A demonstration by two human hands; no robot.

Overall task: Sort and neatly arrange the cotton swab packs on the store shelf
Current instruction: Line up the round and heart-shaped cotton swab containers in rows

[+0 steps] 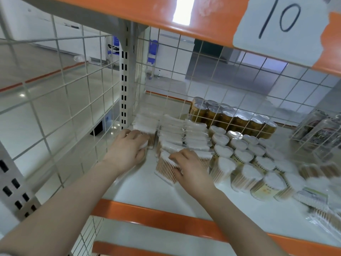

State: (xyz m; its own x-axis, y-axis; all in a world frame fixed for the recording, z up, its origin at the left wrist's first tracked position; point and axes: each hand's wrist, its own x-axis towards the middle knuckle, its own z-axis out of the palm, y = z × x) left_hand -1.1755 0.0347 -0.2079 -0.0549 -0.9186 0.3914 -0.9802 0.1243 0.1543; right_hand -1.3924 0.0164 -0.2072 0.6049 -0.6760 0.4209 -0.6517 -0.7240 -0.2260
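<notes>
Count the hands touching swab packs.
2: left hand grips a pack by the shelf's left corner; right hand rests on the front tilted pack.

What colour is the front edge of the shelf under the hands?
Orange; the shelf edge shows best in the head view.

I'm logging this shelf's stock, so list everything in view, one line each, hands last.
Flat cotton swab packs: three rows, exact count unclear, white tips and tan sticks, left end of the shelf.
Heart-shaped cotton swab tubs: well over a dozen, white tops and tan sides, right of the flat packs.
Gold cans: one shrink-wrapped block, behind the back wire grid.
Dark cans: wrapped group, blurred, far right.
Price sign: one, white, handwritten 10, on the upper shelf edge.
Shelf: white deck, orange front edge.
Left hand: holds the front flat pack of the leftmost row.
Right hand: rests on the front pack of the middle row.
</notes>
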